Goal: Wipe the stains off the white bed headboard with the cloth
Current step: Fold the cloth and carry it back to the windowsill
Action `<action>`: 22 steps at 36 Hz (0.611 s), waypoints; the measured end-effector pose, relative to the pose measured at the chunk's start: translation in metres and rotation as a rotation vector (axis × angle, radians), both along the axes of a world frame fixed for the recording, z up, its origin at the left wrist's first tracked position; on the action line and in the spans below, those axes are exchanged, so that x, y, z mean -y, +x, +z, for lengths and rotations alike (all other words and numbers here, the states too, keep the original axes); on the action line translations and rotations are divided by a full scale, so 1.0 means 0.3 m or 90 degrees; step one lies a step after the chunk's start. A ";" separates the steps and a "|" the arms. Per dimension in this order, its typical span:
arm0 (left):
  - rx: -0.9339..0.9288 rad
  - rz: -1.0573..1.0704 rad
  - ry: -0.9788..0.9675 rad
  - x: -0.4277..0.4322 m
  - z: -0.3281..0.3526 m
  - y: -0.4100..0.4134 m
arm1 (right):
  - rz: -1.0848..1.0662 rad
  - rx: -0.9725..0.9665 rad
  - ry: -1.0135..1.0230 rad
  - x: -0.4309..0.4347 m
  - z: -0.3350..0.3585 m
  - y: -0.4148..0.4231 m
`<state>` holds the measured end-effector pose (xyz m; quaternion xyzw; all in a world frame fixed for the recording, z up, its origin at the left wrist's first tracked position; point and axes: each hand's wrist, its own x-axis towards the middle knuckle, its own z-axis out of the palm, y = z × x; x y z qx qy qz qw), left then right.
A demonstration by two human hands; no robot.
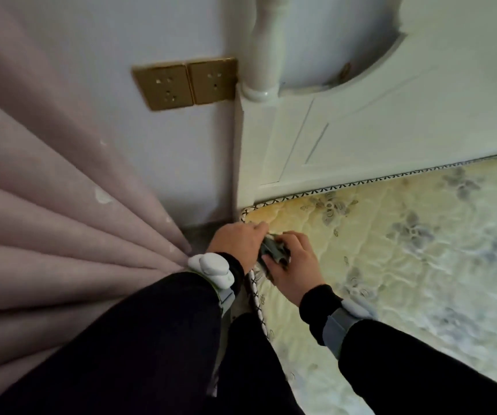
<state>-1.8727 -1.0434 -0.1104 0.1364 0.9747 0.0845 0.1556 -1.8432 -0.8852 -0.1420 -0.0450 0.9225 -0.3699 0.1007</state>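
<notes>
The white headboard [391, 121] rises behind the mattress at upper right, with a turned post [266, 49] at its left end and a brownish mark [345, 68] by the curved cut-out. A small dark grey-green cloth [272, 250] sits bunched between my two hands at the mattress's near-left corner. My left hand [236, 242] grips its left side. My right hand [296, 265] holds its right side, thumb over the cloth. Most of the cloth is hidden by my fingers.
The bare quilted mattress [406, 265] with patterned edge trim fills the right. A pinkish curtain [46, 205] hangs in folds at left. Two brass wall sockets [186, 83] sit on the pale wall beside the post. A narrow floor gap [199, 232] lies between curtain and bed.
</notes>
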 end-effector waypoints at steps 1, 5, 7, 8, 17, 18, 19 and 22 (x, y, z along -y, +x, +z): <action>0.000 -0.033 0.007 -0.042 0.063 0.019 | -0.021 0.009 0.014 -0.044 0.062 0.039; -0.001 -0.115 0.041 -0.184 0.264 0.066 | -0.077 0.009 0.059 -0.218 0.270 0.176; -0.002 -0.170 0.062 -0.293 0.379 0.101 | -0.126 -0.011 0.074 -0.327 0.392 0.259; -0.004 -0.195 0.063 -0.342 0.423 0.122 | -0.151 -0.020 0.072 -0.371 0.437 0.297; -0.056 -0.376 0.120 -0.835 0.569 0.402 | -0.425 -0.028 0.123 -0.740 0.690 0.703; -0.043 -0.408 0.126 -0.907 0.586 0.464 | -0.469 -0.017 0.133 -0.790 0.705 0.775; -0.029 -0.436 0.138 -0.973 0.598 0.524 | -0.519 -0.007 0.131 -0.831 0.721 0.841; 0.029 -0.513 0.162 -1.206 0.658 0.755 | -0.673 0.009 0.126 -0.975 0.759 1.100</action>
